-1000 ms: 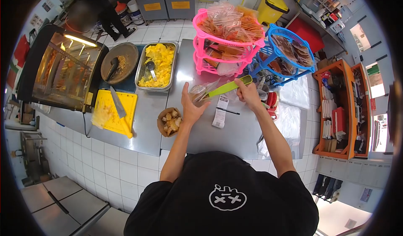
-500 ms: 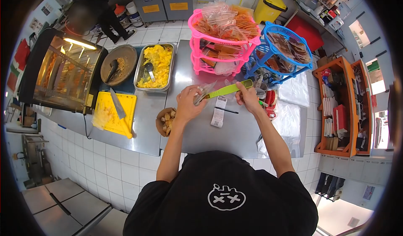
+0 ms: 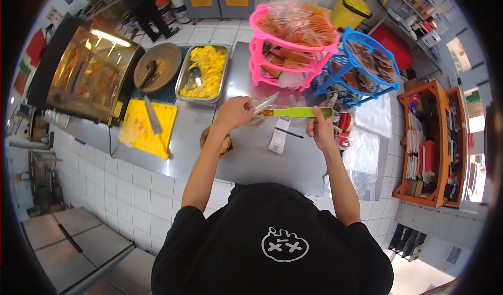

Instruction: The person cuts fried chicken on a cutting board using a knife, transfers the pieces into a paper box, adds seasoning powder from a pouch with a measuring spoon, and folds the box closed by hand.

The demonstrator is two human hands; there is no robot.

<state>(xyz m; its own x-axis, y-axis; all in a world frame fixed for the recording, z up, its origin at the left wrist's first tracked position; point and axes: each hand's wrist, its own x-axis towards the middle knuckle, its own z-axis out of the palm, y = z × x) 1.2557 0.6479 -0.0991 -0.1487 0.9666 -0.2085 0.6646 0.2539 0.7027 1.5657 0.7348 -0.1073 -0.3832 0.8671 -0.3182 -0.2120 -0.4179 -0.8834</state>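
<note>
My left hand [image 3: 236, 112] pinches a small clear plastic bag [image 3: 266, 102] over the steel table. My right hand [image 3: 320, 130] grips a long, bright green spoon-like scoop [image 3: 298, 112] near its right end. Its left end, with something brownish-orange in it, reaches the bag; whether it is inside the bag's mouth I cannot tell. Under my left forearm stands a brown paper bowl [image 3: 226, 146] of golden-brown pieces, partly hidden. A printed receipt [image 3: 277, 140] lies below the scoop, with a black pen [image 3: 289, 132] across it.
Behind my hands stand a pink tiered basket [image 3: 288, 46] and a blue one [image 3: 367, 88], both holding packets. Leftward are a metal tray [image 3: 196, 99] of yellow food, a stone mortar [image 3: 170, 64], a knife [image 3: 153, 116] on a yellow board [image 3: 139, 143], and a lit display cabinet [image 3: 78, 74].
The view has shifted, so the table things appear further right. The scoop now lies more level, its left end still at the bag. Both hands keep their holds.
</note>
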